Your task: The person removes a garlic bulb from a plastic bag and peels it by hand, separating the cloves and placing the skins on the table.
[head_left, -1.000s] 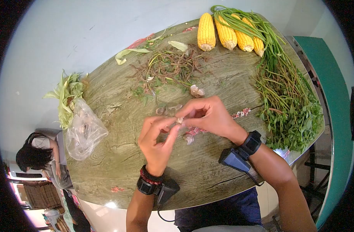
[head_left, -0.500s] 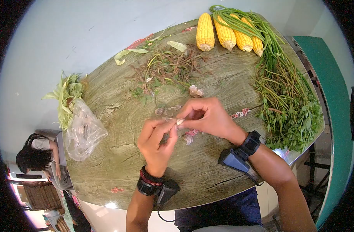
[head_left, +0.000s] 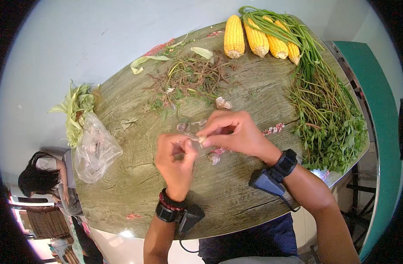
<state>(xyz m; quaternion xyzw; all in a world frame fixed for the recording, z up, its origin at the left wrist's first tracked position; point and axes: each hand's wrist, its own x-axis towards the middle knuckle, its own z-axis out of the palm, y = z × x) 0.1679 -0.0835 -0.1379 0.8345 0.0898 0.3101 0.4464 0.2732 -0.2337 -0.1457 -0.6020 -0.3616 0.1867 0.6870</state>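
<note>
Over the middle of the wooden table (head_left: 140,198), my right hand (head_left: 237,134) is closed, with thumb and forefinger pinching a small pale garlic clove (head_left: 202,139). My left hand (head_left: 174,158) sits just left of it in a pinch, with a thin wisp of garlic skin (head_left: 193,137) at its fingertips. Unpeeled garlic cloves (head_left: 181,126) lie just beyond my hands. Farther back is a broken piece of garlic bulb (head_left: 223,103). A purplish-white scrap of garlic skin (head_left: 215,159) rests below my right fingers.
Several corn cobs (head_left: 234,37) lie at the back beside long green beans (head_left: 300,33). Leafy greens (head_left: 333,127) cover the right side. A pile of root trimmings (head_left: 195,75) lies behind my hands. At left are a plastic bag (head_left: 96,149), corn husks (head_left: 78,105) and another person (head_left: 41,174).
My hands have drawn slightly apart, the left fingers shifting left off the clove with the wisp of skin. The clove stays in my right hand, which has moved slightly left.
</note>
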